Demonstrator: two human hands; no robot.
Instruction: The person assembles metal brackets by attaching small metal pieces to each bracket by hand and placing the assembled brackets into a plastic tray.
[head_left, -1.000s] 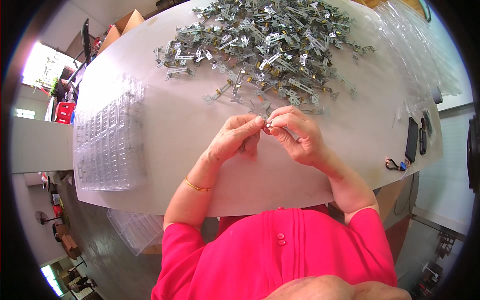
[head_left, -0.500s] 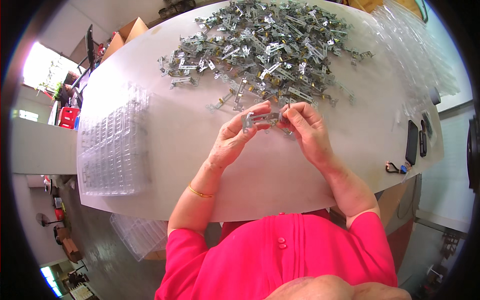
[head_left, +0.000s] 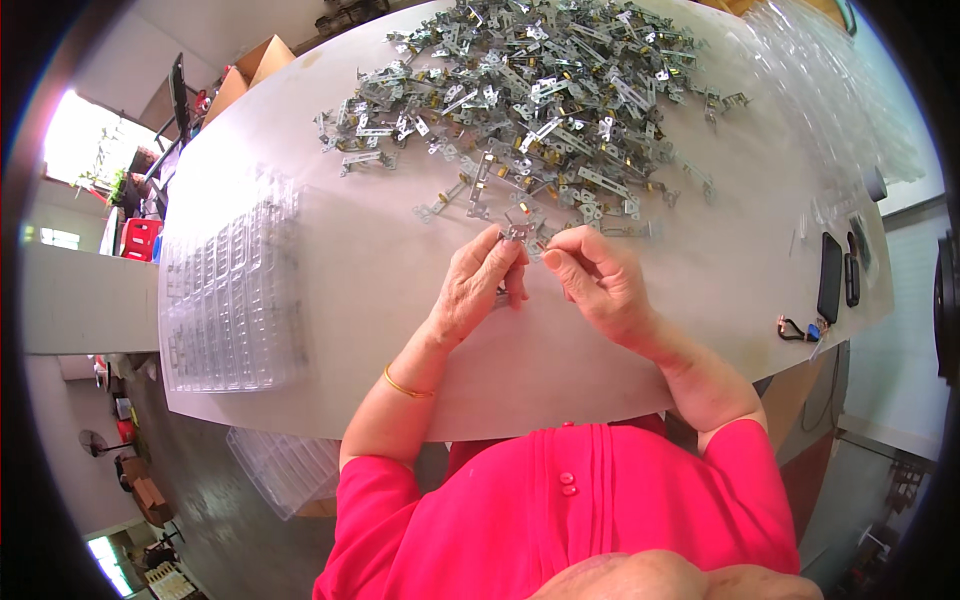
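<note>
My left hand (head_left: 478, 278) is closed around a silvery metal bracket (head_left: 516, 232). One end of the bracket sticks out past the fingertips, and most of its length is hidden by the hand. Just to the right, my right hand (head_left: 605, 285) pinches thumb against forefinger close to that end. Something small seems to be between those fingertips, too tiny to name. Beyond both hands spreads a large heap of similar metal brackets (head_left: 545, 95), several with brass-coloured pieces on them.
Stacked clear plastic trays (head_left: 235, 290) lie on the table's left side. Clear plastic packaging (head_left: 825, 110) covers the far right. A black phone (head_left: 829, 278) and a small corded item (head_left: 798, 329) lie near the right edge. More clear trays (head_left: 285, 465) sit below the table's front left edge.
The bracket has turned in my left hand: it lay across between the hands, and now one end points away from me. My right hand has come slightly left and nearer.
</note>
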